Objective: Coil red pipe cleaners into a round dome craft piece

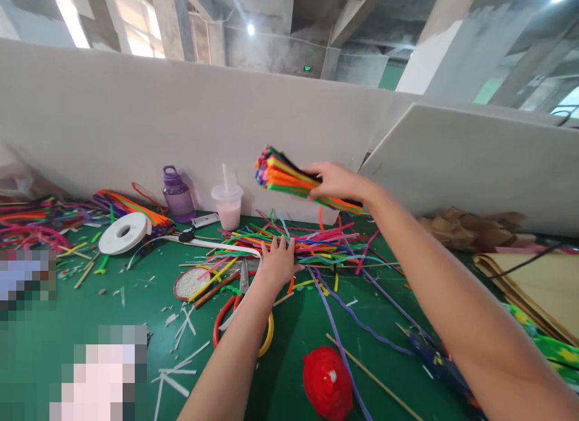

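My right hand (337,183) is wrapped round a thick bundle of coloured pipe cleaners (284,174), orange, green, yellow and black among them, raised above the table. Lower down, my left hand (278,261) lies with fingers spread on a loose heap of pipe cleaners (325,243). Whether its fingers pinch any of them does not show. Under my left forearm are scissors (245,277) with red and yellow handles, partly covered. Beside them a small round dish of white beads (192,283) has sticks and pipe cleaners across its edge.
A purple bottle (178,195) and a lidded cup with a straw (227,207) stand against the white partition (194,119). A white ribbon spool (124,233) lies left. In front are a red fuzzy piece (327,382), a wooden stick (375,379) and paper strips (174,373).
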Motion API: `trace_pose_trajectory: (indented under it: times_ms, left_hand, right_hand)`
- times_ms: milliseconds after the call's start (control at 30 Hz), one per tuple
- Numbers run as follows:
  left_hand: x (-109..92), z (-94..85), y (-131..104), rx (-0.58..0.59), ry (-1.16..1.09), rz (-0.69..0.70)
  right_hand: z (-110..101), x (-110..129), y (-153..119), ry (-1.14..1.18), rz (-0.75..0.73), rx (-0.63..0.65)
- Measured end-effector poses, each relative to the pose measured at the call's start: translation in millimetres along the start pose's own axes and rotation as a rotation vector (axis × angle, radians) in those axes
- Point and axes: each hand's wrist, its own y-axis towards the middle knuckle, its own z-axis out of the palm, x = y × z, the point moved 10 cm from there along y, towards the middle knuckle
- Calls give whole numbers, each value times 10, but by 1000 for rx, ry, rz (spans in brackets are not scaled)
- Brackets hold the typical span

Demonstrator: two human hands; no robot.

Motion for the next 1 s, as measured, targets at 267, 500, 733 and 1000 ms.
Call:
trace_pose_trajectory:
  times_ms: [267,500,733,1000]
  left_hand:
    - [-39,30,-38,80,-8,-77]
    - [-32,147,-24,180,-56,-118]
    - [-32,160,-12,142,-57,-104]
    - [-38,172,4,143,-48,-105]
  right_hand:
    - [1260,-708,203,-221,247,319]
    - [1406,-831,144,-285,323,131]
    - [1646,-648,77,-209,287,244]
    - [1734,-611,15,-233,276,289]
